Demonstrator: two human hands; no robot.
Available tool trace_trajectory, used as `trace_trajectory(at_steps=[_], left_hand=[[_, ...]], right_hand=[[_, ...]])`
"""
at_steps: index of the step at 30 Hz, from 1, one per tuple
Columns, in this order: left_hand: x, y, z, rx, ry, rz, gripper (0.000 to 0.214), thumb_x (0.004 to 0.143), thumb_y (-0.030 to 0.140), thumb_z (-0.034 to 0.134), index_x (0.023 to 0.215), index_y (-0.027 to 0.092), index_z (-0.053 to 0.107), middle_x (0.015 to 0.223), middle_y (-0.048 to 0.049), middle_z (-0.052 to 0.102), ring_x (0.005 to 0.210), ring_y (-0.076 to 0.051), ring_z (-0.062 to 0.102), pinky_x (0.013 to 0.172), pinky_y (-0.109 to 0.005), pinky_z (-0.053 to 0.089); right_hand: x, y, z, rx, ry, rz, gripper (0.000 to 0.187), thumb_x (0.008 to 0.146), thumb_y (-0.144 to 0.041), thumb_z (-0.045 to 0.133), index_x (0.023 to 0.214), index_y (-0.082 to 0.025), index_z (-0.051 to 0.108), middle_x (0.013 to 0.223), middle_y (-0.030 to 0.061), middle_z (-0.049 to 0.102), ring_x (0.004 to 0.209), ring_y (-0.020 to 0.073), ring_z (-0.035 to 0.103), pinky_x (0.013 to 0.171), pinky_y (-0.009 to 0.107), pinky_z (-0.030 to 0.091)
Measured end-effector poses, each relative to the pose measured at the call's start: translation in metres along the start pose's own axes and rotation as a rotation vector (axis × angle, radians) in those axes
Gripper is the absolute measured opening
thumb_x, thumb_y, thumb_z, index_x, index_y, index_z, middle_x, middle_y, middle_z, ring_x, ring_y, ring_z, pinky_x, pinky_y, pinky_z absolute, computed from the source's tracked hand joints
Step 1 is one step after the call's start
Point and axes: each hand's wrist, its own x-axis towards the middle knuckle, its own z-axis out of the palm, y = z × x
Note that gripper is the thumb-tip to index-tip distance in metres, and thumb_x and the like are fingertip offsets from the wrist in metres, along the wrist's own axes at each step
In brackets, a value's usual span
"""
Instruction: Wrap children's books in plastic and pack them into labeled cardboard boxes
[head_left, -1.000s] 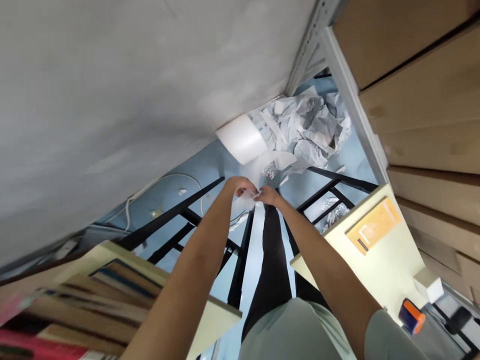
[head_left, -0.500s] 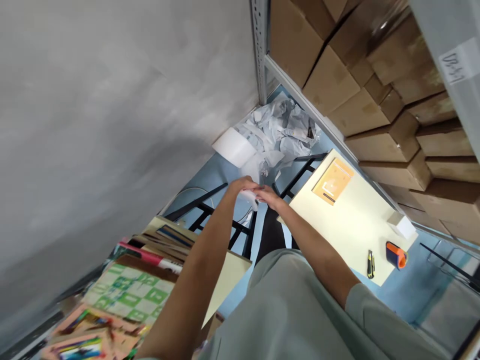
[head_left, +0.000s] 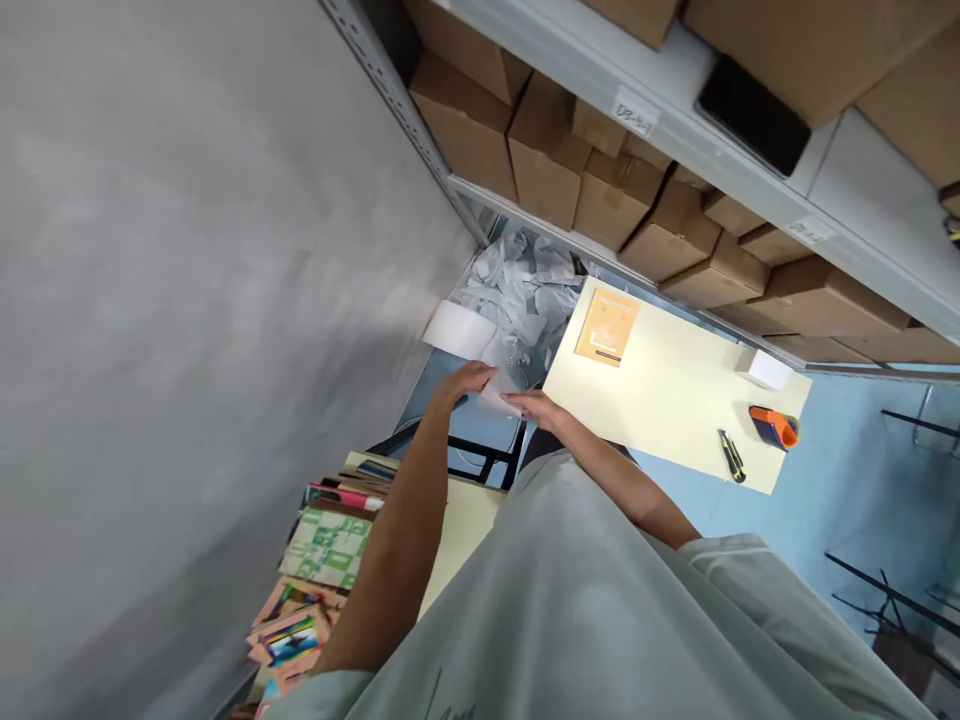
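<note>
White sheet (head_left: 499, 392) sits between left hand (head_left: 468, 378) and right hand (head_left: 540, 407).

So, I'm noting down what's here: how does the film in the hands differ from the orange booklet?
The film is whitish and looks translucent; the booklet is orange and printed. The film is between the left hand and right hand; the booklet lies flat on the table. Both look thin.
</note>
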Motion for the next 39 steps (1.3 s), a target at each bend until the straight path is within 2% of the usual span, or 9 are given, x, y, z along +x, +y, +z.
trace_trajectory(at_steps=[4,9,14,16,19,24,28,34,39], left_hand=[[-0.036,0.020,0.027,-0.101,0.016,0.044,0.049,0.098,0.067,0.071,0.115,0.021,0.067,0.104,-0.0078,0.078,0.092,-0.023,0.079,0.082,-0.031,0.064],[-0.067,0.054,0.086,-0.298,0.012,0.161,0.051,0.112,0.051,0.062,0.154,0.023,0.053,0.119,-0.0096,0.079,0.091,-0.017,0.079,0.091,-0.032,0.067],[-0.071,0.090,0.151,0.028,0.166,0.395,0.073,0.106,0.025,0.065,0.174,0.019,0.042,0.115,-0.0071,0.077,0.096,-0.017,0.078,0.103,-0.034,0.063],[-0.070,0.102,0.169,0.247,0.252,0.459,0.069,0.104,0.020,0.064,0.171,0.015,0.051,0.110,-0.0084,0.076,0.104,-0.022,0.077,0.111,-0.037,0.059],[-0.075,0.116,0.187,0.452,0.244,0.494,0.059,0.108,0.022,0.058,0.166,0.011,0.059,0.107,-0.0114,0.078,0.115,-0.029,0.076,0.116,-0.040,0.055],[-0.092,0.136,0.221,0.527,0.230,0.610,0.060,0.113,0.026,0.048,0.172,0.014,0.053,0.124,-0.0145,0.080,0.120,-0.030,0.076,0.115,-0.041,0.055],[-0.100,0.152,0.259,0.577,0.115,0.680,0.065,0.112,0.027,0.051,0.176,0.016,0.047,0.117,-0.0101,0.080,0.112,-0.027,0.076,0.111,-0.038,0.056],[-0.094,0.172,0.315,0.681,0.000,0.714,0.071,0.112,0.026,0.050,0.181,0.013,0.037,0.116,-0.0111,0.080,0.111,-0.028,0.075,0.105,-0.037,0.056],[-0.072,0.177,0.359,0.753,-0.049,0.703,0.080,0.112,0.028,0.052,0.185,0.013,0.022,0.127,-0.0147,0.079,0.119,-0.031,0.074,0.107,-0.040,0.055]], right_hand=[[-0.026,-0.029,-0.033,0.065,-0.087,-0.135,0.045,0.071,-0.054,0.101,0.092,-0.020,0.080,0.082,0.0018,0.079,0.086,0.0219,0.073,0.083,0.034,0.063],[-0.061,-0.069,-0.108,-0.047,-0.013,-0.291,0.017,0.079,-0.027,0.091,0.085,-0.018,0.078,0.080,0.0013,0.078,0.078,0.0179,0.073,0.078,0.029,0.063],[-0.087,-0.078,-0.170,-0.259,0.148,-0.382,0.019,0.078,-0.013,0.084,0.067,-0.018,0.070,0.066,0.0015,0.071,0.066,0.0164,0.067,0.068,0.028,0.059],[-0.101,-0.075,-0.188,-0.272,0.142,-0.422,0.019,0.076,-0.015,0.086,0.065,-0.018,0.070,0.064,0.0008,0.069,0.065,0.0161,0.066,0.065,0.026,0.058],[-0.128,-0.069,-0.213,-0.192,0.078,-0.474,0.015,0.075,-0.022,0.087,0.070,-0.017,0.074,0.067,0.0007,0.070,0.068,0.0157,0.066,0.063,0.025,0.057],[-0.182,-0.055,-0.271,-0.098,0.059,-0.507,0.027,0.072,-0.037,0.090,0.081,-0.014,0.080,0.076,0.0027,0.076,0.074,0.0156,0.066,0.069,0.026,0.056],[-0.210,-0.034,-0.329,-0.100,0.145,-0.487,0.032,0.067,-0.041,0.092,0.083,-0.014,0.083,0.079,0.0046,0.078,0.074,0.0164,0.067,0.069,0.027,0.054],[-0.228,0.007,-0.407,-0.115,0.282,-0.486,0.028,0.069,-0.040,0.089,0.078,-0.015,0.083,0.079,0.0058,0.080,0.076,0.0181,0.068,0.071,0.029,0.054],[-0.213,0.041,-0.452,-0.196,0.396,-0.462,0.026,0.076,-0.039,0.090,0.074,-0.016,0.079,0.074,0.0037,0.078,0.074,0.0193,0.068,0.075,0.030,0.056]])
